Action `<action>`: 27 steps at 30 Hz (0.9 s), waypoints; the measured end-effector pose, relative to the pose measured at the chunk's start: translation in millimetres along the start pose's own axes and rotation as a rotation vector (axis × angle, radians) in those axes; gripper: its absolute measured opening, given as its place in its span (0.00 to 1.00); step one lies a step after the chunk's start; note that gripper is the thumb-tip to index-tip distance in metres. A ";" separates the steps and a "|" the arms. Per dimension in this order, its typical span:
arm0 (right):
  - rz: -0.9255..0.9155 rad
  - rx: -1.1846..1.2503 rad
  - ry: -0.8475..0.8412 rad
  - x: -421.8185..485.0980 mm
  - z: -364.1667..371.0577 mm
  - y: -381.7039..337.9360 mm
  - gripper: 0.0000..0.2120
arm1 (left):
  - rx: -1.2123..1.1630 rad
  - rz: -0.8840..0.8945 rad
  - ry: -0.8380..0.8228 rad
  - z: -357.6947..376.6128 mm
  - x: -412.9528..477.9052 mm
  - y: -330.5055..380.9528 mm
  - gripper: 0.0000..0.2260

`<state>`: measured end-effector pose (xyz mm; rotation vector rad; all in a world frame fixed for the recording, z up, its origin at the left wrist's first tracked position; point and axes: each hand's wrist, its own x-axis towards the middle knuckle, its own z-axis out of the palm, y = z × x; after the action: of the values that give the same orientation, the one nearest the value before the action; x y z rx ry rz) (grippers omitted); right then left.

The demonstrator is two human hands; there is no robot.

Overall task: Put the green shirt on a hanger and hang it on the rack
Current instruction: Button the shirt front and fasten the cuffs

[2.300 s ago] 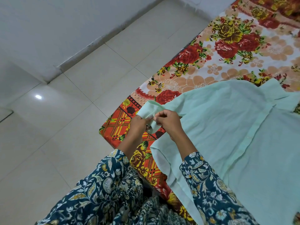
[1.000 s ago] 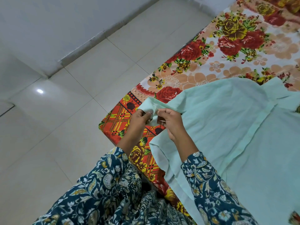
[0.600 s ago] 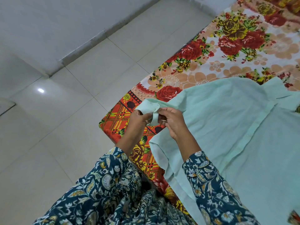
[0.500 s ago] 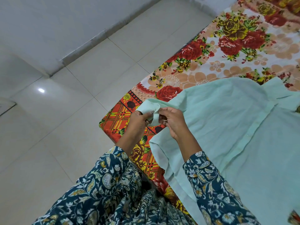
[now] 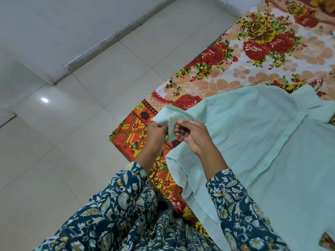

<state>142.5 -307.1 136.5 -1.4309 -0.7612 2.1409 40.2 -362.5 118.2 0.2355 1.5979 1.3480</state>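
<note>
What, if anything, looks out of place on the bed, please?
Nothing looks damaged. The green shirt has its hem folded over at the edge of the bed; the left hand and right hand pinch its cuff.

One head-worn wide-angle view looks steeply down, close over the floral bedsheet (image 5: 226, 82) and tiled floor (image 5: 72, 160).

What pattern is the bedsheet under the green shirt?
The floral bedsheet: red and yellow roses, orange plaid border; head view.

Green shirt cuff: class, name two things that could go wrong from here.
1. The left hand and right hand pinch the cuff at the bed's corner; a hard tug could drag the shirt onto the floor.
2. The hem overhangs the bed edge, so it may slide off.
</note>
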 end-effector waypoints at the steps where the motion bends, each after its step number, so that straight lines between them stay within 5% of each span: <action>1: 0.007 -0.002 0.006 0.8 0.2 -0.8 0.05 | 0.009 0.000 0.004 1.0 -0.1 -0.2 0.06; 8: 0.025 -0.276 0.042 4.1 5.3 -10.7 0.07 | -0.089 -0.056 -0.097 -0.8 -0.5 0.2 0.10; 14: -0.211 -0.748 0.101 8.7 13.7 -8.1 0.05 | -0.143 -0.160 -0.069 -2.4 -0.1 3.8 0.13; 19: -0.208 -0.626 0.122 13.9 8.2 -6.0 0.09 | -0.189 -0.246 -0.040 -14.5 -4.4 13.3 0.05; 21: -0.255 -0.687 0.154 15.7 6.7 -3.3 0.10 | -0.071 -0.147 0.102 -17.2 -18.5 14.3 0.05; 23: -0.324 -0.754 0.176 14.8 7.5 -1.5 0.06 | 0.291 0.197 0.308 -13.6 -38.2 17.6 0.01; 25: -0.385 -0.773 0.184 14.9 7.9 -0.1 0.05 | 0.533 0.463 0.270 -2.3 -44.3 21.9 0.03; 27: -0.417 -0.778 0.160 13.3 10.3 2.4 0.04 | 0.616 0.357 0.141 9.1 -34.5 25.2 0.08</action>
<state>128.0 -302.4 129.0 -1.5684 -1.7687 1.4369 53.3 -371.0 159.0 0.8451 2.1357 1.1054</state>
